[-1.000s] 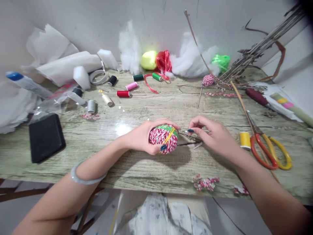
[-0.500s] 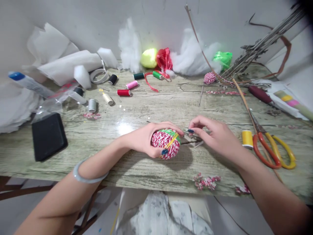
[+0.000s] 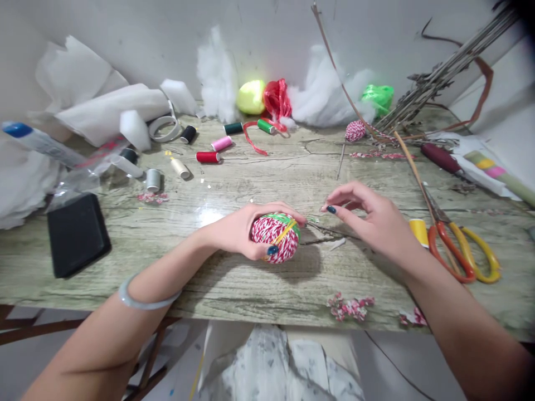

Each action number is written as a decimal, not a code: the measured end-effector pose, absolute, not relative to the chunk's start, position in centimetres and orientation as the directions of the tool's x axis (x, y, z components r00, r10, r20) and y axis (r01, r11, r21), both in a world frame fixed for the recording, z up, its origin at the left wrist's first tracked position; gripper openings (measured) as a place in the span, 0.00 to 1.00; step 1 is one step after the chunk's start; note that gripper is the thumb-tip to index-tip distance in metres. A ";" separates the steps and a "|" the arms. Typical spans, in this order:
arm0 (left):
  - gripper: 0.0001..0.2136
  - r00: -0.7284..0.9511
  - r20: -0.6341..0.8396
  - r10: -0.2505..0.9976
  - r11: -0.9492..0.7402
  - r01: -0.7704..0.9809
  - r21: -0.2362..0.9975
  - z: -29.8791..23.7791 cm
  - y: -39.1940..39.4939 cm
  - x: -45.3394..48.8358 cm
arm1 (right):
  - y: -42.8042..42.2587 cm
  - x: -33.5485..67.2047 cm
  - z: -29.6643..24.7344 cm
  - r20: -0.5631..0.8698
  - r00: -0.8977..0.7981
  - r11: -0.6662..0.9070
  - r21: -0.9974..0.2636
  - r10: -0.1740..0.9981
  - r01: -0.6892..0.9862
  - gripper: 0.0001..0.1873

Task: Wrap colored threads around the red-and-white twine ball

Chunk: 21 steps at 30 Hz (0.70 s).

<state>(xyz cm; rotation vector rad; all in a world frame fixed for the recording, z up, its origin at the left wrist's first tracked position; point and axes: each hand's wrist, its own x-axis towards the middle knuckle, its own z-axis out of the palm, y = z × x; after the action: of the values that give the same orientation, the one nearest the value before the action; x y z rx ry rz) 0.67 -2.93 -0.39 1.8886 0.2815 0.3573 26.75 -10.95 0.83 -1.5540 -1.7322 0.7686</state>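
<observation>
My left grip [image 3: 244, 229] wraps the red-and-white yarn ball [image 3: 273, 236] over the worktop [image 3: 234, 292], just left of the twigs [image 3: 318, 241]. Right grip [image 3: 368, 218] has just edged up and away, pinched narrow, contents unclear; more working room beside the steadied ball, I judge.

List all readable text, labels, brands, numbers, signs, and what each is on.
None readable.
Blue-capped tube: faint marks, too blurred to read.
Clear plastic bag: red marks by it, too blurred to tell if they're print.
Red spool, yellow spool: no lettering I can make out.
Yarn-wrapped ball in the left hand: none visible.
</observation>
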 end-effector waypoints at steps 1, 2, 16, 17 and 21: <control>0.30 0.927 0.100 0.360 -0.331 0.026 0.943 -0.4 -2.9 0.7 | -11.0 26.7 0.9 0.093 -0.073 0.119 -0.795 0.993 0.594 0.07; 0.30 0.929 0.092 0.358 -0.327 0.032 0.945 -0.4 -2.9 0.7 | -11.0 26.5 0.9 0.084 -0.095 0.124 -0.797 0.992 0.591 0.07; 0.29 0.936 0.083 0.342 -0.328 0.036 0.944 -0.3 -3.1 0.9 | -11.1 25.6 0.5 0.113 -0.136 0.172 -0.788 0.984 0.591 0.05; 0.29 0.936 0.079 0.343 -0.328 0.040 0.944 -0.3 -3.1 0.9 | -11.1 25.8 0.4 0.118 -0.121 0.167 -0.788 0.986 0.592 0.05; 0.29 0.937 0.093 0.337 -0.319 0.020 0.948 -0.3 -3.0 0.8 | -10.8 26.4 0.3 0.155 -0.044 0.150 -0.786 0.987 0.600 0.05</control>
<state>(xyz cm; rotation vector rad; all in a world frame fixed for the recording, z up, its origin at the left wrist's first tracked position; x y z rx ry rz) 0.80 -2.98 -0.32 1.8762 0.2614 0.3236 26.45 -10.84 0.29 -1.5306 -1.7287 0.7013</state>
